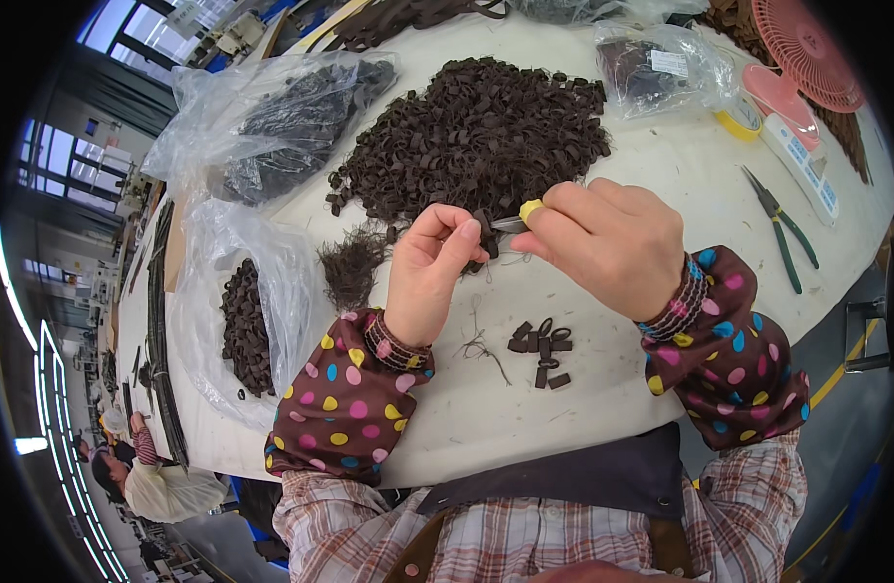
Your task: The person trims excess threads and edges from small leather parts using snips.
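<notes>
My left hand (429, 267) pinches a small dark brown fabric loop (485, 233) between thumb and forefinger. My right hand (612, 243) is closed around a small metal-bladed tool (509, 224), which looks like thread snips. Its blade points left and meets the loop at my left fingertips. Something yellow (530, 209) shows at the right forefinger; whether it is tape or part of the tool I cannot tell. Just beyond both hands rises a large heap of brown loops (476, 136) with frayed threads. Several trimmed-looking loops (542, 342) lie between my forearms, beside loose threads (481, 345).
A tangle of thread (352, 267) lies left of my left hand. Farther left are an open plastic bag of loops (248, 330) and a bigger clear bag (301, 126). To the right lie green-handled pliers (782, 228), a power strip (799, 165), yellow tape (739, 120) and a pink fan (806, 49).
</notes>
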`<state>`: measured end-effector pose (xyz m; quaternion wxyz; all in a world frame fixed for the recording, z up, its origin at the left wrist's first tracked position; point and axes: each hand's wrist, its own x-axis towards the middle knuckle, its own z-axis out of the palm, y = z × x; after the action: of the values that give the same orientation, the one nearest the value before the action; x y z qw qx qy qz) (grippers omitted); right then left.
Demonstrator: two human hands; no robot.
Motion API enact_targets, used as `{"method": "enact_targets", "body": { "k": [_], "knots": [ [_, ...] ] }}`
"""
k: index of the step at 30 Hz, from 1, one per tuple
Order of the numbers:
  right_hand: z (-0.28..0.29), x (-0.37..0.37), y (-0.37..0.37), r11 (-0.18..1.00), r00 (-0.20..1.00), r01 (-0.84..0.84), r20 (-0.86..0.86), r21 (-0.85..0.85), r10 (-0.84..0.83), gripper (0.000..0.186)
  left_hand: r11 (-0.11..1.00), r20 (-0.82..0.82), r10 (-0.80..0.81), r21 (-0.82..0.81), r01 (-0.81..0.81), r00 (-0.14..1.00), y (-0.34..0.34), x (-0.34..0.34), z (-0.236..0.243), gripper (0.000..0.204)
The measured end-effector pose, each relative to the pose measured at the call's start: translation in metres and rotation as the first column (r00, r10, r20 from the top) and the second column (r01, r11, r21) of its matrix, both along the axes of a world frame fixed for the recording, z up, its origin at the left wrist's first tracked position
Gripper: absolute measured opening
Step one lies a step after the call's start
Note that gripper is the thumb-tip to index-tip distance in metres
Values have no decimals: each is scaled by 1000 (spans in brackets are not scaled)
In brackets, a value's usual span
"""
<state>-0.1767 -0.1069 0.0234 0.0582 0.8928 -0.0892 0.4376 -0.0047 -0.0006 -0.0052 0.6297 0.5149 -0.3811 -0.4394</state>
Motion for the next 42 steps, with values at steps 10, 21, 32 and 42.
{"method": "enact_targets", "body": {
  "k": [10, 21, 32, 42],
  "knots": [
    [-1, -1, 1, 997, 1000, -3, -23, 73, 4, 23, 999, 75, 2, 32, -4, 997, 1, -3, 3, 9],
    [-12, 9, -14, -3, 873, -264, 241, 964, 425, 39, 993, 624, -20, -78, 88, 781, 1, -7, 6, 9],
    [-15, 15, -3, -105, 906, -310, 327, 945, 268, 41, 994, 267, -97, -22, 107, 959, 2, -5, 6, 10],
    [-20, 22, 11, -68, 925, -337, 343, 939, 160, 44, 994, 162, 46, -101, -30, 986, -2, -13, 6, 12]
  ]
}}
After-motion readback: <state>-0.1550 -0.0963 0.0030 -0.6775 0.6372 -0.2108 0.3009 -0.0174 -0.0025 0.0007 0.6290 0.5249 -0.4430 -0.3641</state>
